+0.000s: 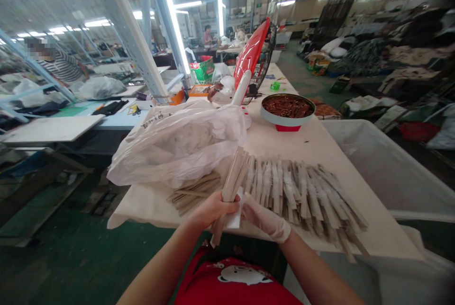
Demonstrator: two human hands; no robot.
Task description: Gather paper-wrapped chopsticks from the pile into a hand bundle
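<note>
My bare left hand [219, 206] is wrapped round a bundle of beige strips [233, 174], held tilted above the table's near edge. A small white slip [233, 219] lies against the bundle, just below my left thumb. My right hand [261, 217], in a thin whitish glove, is closed at the slip's right side, with its fingertips partly hidden. Several similar strip bundles [305, 191], with clear wrapping round their middles, lie in a row to the right. Loose beige strips [195, 191] are piled on the left.
A large white plastic bag [177, 144] covers the table's left side. Behind it stand a red-and-white fan [250, 54] and a round tin of brown pieces [287, 107]. A white bin [384, 163] adjoins the table's right edge. Metal posts [128, 30] rise at left. Two people are farther off.
</note>
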